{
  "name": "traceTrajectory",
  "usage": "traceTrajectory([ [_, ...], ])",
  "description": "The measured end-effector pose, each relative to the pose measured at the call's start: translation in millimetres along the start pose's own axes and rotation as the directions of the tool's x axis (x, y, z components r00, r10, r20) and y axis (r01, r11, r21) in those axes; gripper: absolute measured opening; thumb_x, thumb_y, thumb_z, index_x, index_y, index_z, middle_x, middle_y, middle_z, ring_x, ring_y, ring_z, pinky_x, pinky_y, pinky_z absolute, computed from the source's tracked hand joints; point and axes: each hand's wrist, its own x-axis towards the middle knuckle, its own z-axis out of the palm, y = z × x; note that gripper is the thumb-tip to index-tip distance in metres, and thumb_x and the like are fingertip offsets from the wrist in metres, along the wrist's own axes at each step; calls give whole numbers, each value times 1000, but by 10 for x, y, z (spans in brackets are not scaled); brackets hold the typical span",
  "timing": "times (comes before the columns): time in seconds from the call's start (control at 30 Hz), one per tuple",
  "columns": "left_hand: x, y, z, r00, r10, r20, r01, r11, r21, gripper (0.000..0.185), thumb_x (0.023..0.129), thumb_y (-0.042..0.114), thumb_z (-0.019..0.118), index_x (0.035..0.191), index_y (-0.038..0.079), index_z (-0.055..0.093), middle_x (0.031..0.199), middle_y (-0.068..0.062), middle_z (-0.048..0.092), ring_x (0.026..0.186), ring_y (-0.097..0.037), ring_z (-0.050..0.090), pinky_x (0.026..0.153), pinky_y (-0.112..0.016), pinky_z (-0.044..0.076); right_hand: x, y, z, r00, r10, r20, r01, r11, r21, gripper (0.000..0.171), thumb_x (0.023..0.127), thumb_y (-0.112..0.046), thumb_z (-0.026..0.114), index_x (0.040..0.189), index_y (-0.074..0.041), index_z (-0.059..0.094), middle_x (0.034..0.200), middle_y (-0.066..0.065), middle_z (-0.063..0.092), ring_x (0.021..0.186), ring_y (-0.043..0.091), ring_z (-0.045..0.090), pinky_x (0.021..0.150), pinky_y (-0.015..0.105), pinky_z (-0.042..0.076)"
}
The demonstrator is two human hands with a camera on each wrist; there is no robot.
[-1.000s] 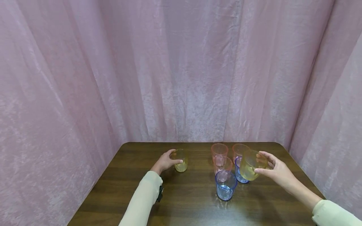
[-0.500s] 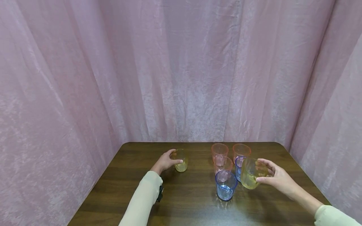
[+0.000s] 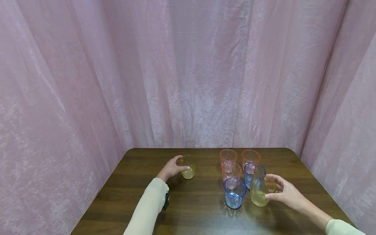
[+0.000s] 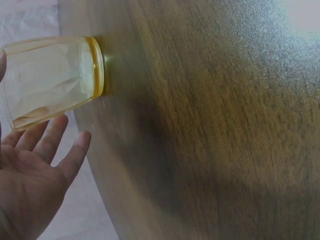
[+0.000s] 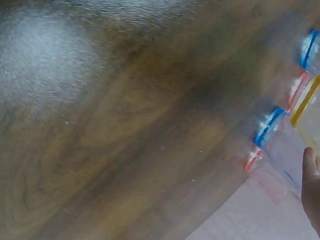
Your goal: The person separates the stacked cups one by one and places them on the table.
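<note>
My left hand [image 3: 171, 168] holds a clear yellow cup [image 3: 188, 172] near its rim, thumb in front. In the left wrist view this cup [image 4: 55, 75] stands upright on the table, with several fingers of the hand [image 4: 30, 185] extended beside and below it. At the right, my right hand [image 3: 285, 193] grips a second yellow cup [image 3: 258, 197] between thumb and fingers. That cup is upright, right of the front blue cup [image 3: 234, 197] and before the rear blue cup [image 3: 249, 179]. Only a slice of it [image 5: 305, 104] enters the right wrist view; whether its base touches the table I cannot tell.
Three clear pink cups stand behind the blue ones: one at back left [image 3: 227, 156], one at back right [image 3: 250, 156] and one nearer [image 3: 230, 173]. All are on the brown wooden table [image 3: 194, 209]. A pink curtain [image 3: 188, 81] hangs behind and at both sides.
My right hand has lowered its yellow cup and drawn it nearer to me, from over the rear blue cup to in front of it. The left hand and its cup have stayed in place.
</note>
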Motion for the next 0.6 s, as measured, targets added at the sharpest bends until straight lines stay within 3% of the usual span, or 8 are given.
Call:
traceTrajectory([
  [0.37,5,-12,-1,1000,-2,-2,2,1000,7,86,85,37,80,152,8,36,146,-14,50,139,-38,38,109,-55,35,-17,148,69,1000,14,5,-14,1000,-20,77,87,-14,76,144,11,32,139,33,46,128,62,36,96,56,46],
  [0.6,7,-17,-3,1000,8,8,-8,1000,-9,87,84,38,80,152,7,36,146,-15,49,139,-39,38,109,-55,36,-52,170,94,997,68,46,-66,997,-25,79,89,-16,75,146,11,29,146,41,29,126,72,23,96,71,38],
])
